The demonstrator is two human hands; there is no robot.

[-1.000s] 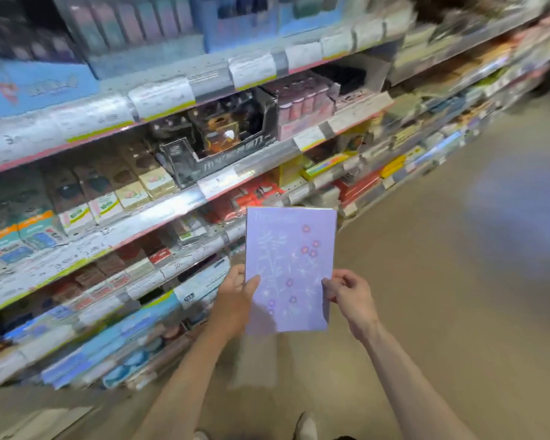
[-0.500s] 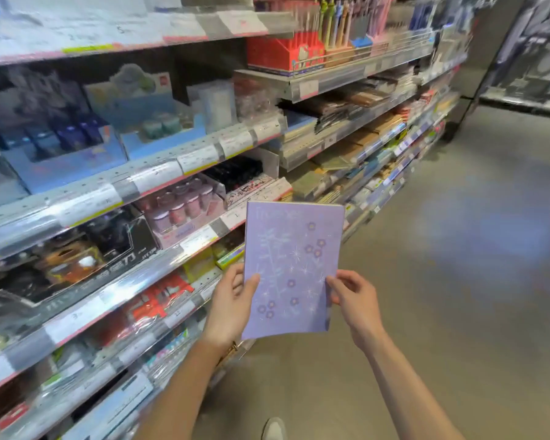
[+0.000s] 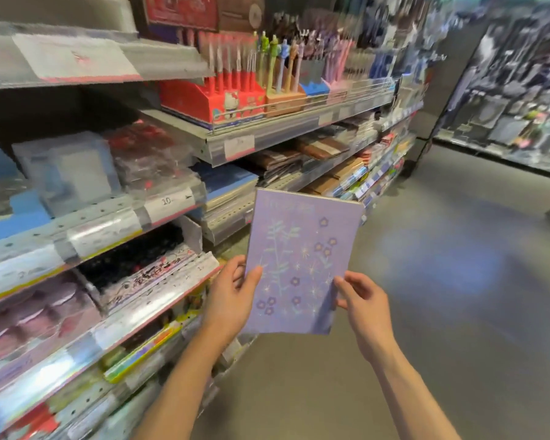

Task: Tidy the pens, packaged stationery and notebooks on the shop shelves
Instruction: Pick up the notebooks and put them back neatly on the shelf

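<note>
Now further along the aisle, a person holds a lilac floral notebook (image 3: 302,265) upright in front of the shop shelves (image 3: 235,147), cover facing the camera. The left hand (image 3: 232,296) pinches its lower left edge, thumb on the cover and fingers behind; the right hand (image 3: 362,300) pinches the lower right edge the same way. A second ago the view looked down on boxed goods and low shelves; since then it has swung up and forward, bringing into sight a row of novelty pens (image 3: 267,65) standing in a red display box (image 3: 204,100) on an upper shelf, and stacks of brown and blue notebooks (image 3: 324,173) on the tiers just beyond the held one. The grip on the notebook has not altered across that second. That shift suggests the carrier is walking the notebook toward the notebook section, so the placing step appears close but not yet begun; which stack it belongs on cannot be told from this blurred view.
</note>
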